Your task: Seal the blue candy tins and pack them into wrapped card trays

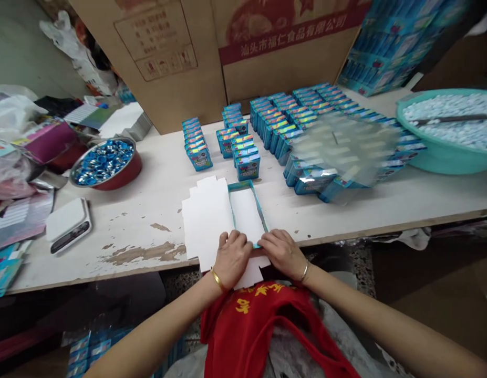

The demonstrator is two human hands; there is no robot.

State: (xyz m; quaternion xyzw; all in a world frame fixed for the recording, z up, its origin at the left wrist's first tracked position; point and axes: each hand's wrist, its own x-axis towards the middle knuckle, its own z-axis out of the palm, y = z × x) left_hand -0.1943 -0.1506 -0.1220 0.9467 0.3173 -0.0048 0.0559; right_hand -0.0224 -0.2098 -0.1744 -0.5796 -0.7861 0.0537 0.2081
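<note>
A shallow cardboard box with blue walls and a white inside point(245, 207) lies at the table's front edge. My left hand point(233, 257) grips its near wall at the left corner, fingers curled over the edge. At the near right corner my right hand point(283, 253) pinches the same wall. A flat white die-cut card sheet point(206, 215) lies to the left of the box and partly under it, its near flaps reaching past the table edge. What the fingertips press inside the fold is partly hidden.
Blue packets stand in rows point(247, 160) beyond the box; more lie under a clear plastic bag point(345, 147). A red bowl point(121, 180) holds blue wrapped pieces. There are a white scale point(68, 220), a teal basin point(440, 155) of white pieces and large cartons point(188, 100).
</note>
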